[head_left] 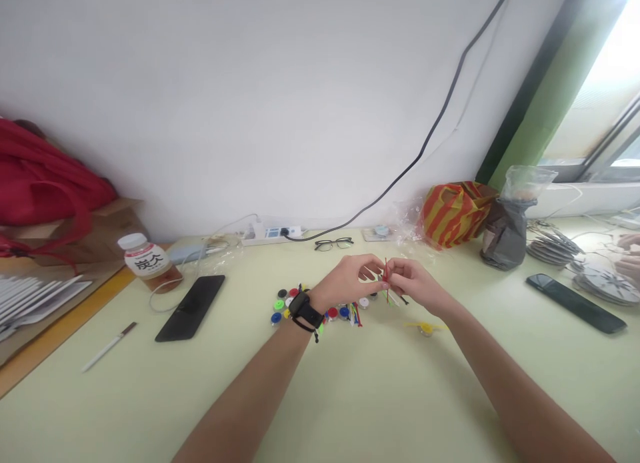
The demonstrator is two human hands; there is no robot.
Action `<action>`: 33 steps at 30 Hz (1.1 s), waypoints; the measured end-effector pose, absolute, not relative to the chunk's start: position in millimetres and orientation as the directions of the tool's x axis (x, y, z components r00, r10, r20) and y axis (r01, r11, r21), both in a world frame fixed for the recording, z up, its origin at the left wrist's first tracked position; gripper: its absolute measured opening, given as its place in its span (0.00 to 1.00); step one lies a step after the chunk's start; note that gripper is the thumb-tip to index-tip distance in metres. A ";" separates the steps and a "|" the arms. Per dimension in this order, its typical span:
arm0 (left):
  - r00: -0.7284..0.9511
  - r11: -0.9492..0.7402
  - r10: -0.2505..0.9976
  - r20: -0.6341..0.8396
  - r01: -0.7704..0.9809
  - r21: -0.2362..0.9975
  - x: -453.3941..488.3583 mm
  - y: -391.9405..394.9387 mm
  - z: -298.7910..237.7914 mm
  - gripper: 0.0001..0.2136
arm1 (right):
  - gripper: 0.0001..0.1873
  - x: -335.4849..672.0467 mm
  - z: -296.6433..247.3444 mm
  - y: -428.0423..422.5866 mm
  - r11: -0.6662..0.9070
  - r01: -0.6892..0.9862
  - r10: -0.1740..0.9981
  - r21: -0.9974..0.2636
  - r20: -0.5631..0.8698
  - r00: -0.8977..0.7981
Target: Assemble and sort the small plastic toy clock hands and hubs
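Note:
My left hand (pixel 347 277), with a black watch (pixel 304 309) on its wrist, is closed in a pinch at a thin red strip (pixel 387 269) that stands upright. From the other side, the fingertips of my right hand (pixel 413 281) press on the same strip. Whatever small part lies between the fingertips is hidden. Below and left of my hands are several small round coloured discs, among them a red disc (pixel 333 313) and a blue disc (pixel 277 318). Thin coloured strips (pixel 356 314) lie beside them. A yellow disc with a strip across it (pixel 425 329) rests apart, below my right hand.
Glasses (pixel 333 243) and a power strip (pixel 273 234) lie along the wall. To the left are a black phone (pixel 191 308), a bottle (pixel 150 263) and a pen (pixel 109 347). Rightward stand a striped bag (pixel 456 213), another phone (pixel 575 303) and stacked discs (pixel 553 247); another person's hand (pixel 629 253) shows there.

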State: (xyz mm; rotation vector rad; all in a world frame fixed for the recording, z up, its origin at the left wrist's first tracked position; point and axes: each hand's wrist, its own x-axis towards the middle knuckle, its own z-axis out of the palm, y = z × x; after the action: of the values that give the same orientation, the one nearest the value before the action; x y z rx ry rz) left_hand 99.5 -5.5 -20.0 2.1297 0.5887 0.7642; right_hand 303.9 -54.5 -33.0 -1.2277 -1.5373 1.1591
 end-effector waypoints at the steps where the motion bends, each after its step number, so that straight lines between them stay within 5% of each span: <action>1: 0.711 -0.569 0.621 0.331 0.118 0.814 102.2 -7.0 -21.1 0.11 | 0.02 302.1 -33.8 -54.6 0.092 0.200 0.984 -0.975 0.058 -0.168; 8: 0.711 -0.612 0.602 0.364 0.118 0.782 109.3 -9.2 -30.2 0.05 | 0.06 301.8 -43.5 -48.8 0.115 0.316 0.988 -0.942 0.076 -0.134; 13: 0.772 -0.684 0.570 0.281 0.257 0.683 112.2 -12.8 -38.9 0.02 | 0.08 314.8 -53.5 -44.8 0.140 0.742 0.988 -0.655 0.145 -0.058; 20: 0.845 -0.783 0.520 0.126 0.412 0.466 114.7 -15.1 -48.2 0.05 | 0.08 336.7 -43.5 -47.3 0.191 0.814 0.981 -0.548 0.092 -0.168; 29: 0.803 -0.777 0.569 0.179 0.452 0.439 103.3 -4.8 -42.4 0.07 | 0.12 381.6 -28.0 -65.0 0.045 0.754 0.787 -0.656 -0.441 -0.431; 33: 0.747 -0.740 0.620 0.242 0.452 0.498 97.2 -0.9 -32.4 0.09 | 0.09 376.8 -23.0 -64.8 -0.020 0.732 0.765 -0.681 -0.482 -0.427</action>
State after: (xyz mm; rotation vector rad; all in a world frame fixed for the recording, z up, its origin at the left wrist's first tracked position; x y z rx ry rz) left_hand 97.2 -0.9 -32.4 2.5341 0.8184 0.5566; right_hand 376.8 -64.8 -23.0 -1.6626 -2.1745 1.4699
